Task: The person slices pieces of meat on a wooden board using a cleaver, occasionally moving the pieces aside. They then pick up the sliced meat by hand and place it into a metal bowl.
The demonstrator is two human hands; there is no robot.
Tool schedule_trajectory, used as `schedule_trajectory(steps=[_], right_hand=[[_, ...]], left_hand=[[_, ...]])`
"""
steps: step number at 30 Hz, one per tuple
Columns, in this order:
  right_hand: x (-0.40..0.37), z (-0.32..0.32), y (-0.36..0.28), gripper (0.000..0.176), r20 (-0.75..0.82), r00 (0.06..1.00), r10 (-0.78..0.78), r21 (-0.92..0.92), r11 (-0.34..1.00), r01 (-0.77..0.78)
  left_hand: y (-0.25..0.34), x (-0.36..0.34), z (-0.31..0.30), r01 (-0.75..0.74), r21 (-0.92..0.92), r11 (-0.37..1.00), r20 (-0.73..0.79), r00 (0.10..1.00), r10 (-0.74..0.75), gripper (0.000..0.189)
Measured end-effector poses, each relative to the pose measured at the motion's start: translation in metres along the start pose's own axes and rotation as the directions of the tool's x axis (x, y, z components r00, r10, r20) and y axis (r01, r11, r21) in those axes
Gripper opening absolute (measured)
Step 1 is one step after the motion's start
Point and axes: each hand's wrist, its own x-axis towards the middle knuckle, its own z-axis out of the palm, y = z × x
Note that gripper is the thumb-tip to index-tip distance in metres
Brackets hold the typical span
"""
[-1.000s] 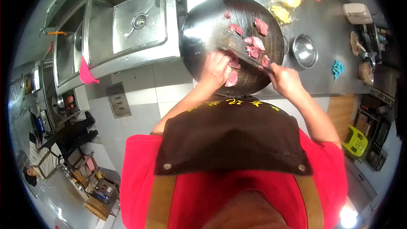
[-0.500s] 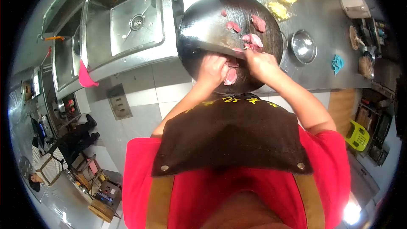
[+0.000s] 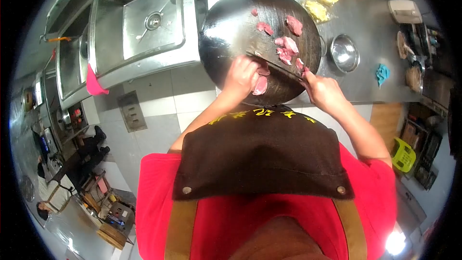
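"Looking down from the head camera, what took up the most room on the work side?"

"The steel worktop did, across the upper right. The sink came next, at the upper left."

"And after those?"

"A round, dark chopping block on the worktop, glossy toward its left, with raw meat spread mostly over its right half."

"Where was the kitchen knife?"

"Above the near part of the block, slanting between the two hands, its blade seen almost edge-on. I couldn't tell whether the edge touched the meat."

"How did the hands stand?"

"The right hand was closed around the knife's handle. The left hand was curled down beside the far end of the blade, against the meat; its fingertips were hidden, so I couldn't tell whether it gripped."

"Anything beside the block?"

"A steel bowl just to its right, and a crumpled blue cloth farther right."

"And the smallest things?"

"The meat itself. One slice lay just right of the left hand, near the block's close edge. A thick chunk sat beyond the knife, and a little scrap lay toward the far rim."
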Motion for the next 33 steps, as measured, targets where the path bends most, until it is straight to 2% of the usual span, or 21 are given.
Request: schedule_trajectory(steps=[3,6,7,11,13,16,20,21,24,25,29,32,33], right_hand=[[0.036,0.019,-0.003,0.025,0.025,0.999,-0.033,0.011,0.999,0.033],[0.096,0.04,-0.03,0.024,-0.084,0.987,-0.138,0.113,0.983,0.147],[0.107,0.04,-0.039,0.023,-0.091,0.987,-0.133,0.121,0.982,0.143],[0.092,0.035,-0.035,0.022,-0.1,0.987,-0.128,0.089,0.987,0.137],[0.068,0.026,-0.021,0.022,-0.018,0.999,-0.046,0.04,0.998,0.046],[0.035,0.014,0.007,0.023,0.038,0.998,0.059,-0.011,0.998,-0.058],[0.02,0.005,0.007,0.022,-0.035,0.987,0.159,0.026,0.987,-0.158],[0.018,0.004,0.004,0.021,-0.043,0.984,0.174,0.029,0.984,-0.173],[0.005,-0.008,-0.008,0.021,-0.087,0.995,0.042,0.069,0.997,-0.036],[0.001,-0.007,-0.008,0.019,-0.028,0.999,0.037,0.015,0.999,-0.037],[0.002,0.007,0.004,0.017,0.046,0.999,-0.017,-0.035,0.999,0.018],[0.024,0.011,-0.004,0.01,0.023,0.998,-0.05,-0.001,0.999,0.05],[0.038,0.017,-0.006,0.013,0.047,0.997,-0.066,-0.025,0.997,0.067]], left_hand=[[0.004,0.006,-0.005,0.027,-0.031,0.999,0.036,0.999,-0.026,0.018],[0.007,0.008,-0.01,0.02,-0.041,0.999,0.044,0.999,-0.019,0.018],[0.007,0.009,-0.011,0.016,-0.042,0.999,0.039,0.999,-0.014,0.018],[0.008,0.007,-0.014,0.012,-0.03,0.999,0.038,0.999,-0.011,0.017],[0.006,0.0,-0.018,0.063,0.002,0.998,0.044,0.997,-0.063,0.017],[0.001,0.005,-0.022,0.035,-0.016,0.999,-0.087,0.996,-0.037,0.018],[0.011,0.005,-0.028,-0.012,-0.024,1.0,-0.136,0.991,0.009,0.025],[0.016,0.006,-0.03,-0.008,-0.058,0.998,-0.07,0.998,0.004,0.027],[0.009,-0.001,-0.019,-0.081,0.057,0.995,0.074,0.994,0.077,0.027],[0.009,-0.002,-0.014,-0.004,0.035,0.999,-0.012,1.0,0.004,0.027],[0.004,-0.004,-0.01,0.013,0.03,0.999,-0.031,0.999,-0.012,0.022],[-0.002,-0.006,-0.006,0.033,0.026,0.999,-0.025,0.999,-0.033,0.017],[0.001,-0.002,-0.008,0.037,0.011,0.999,-0.03,0.999,-0.037,0.017]])
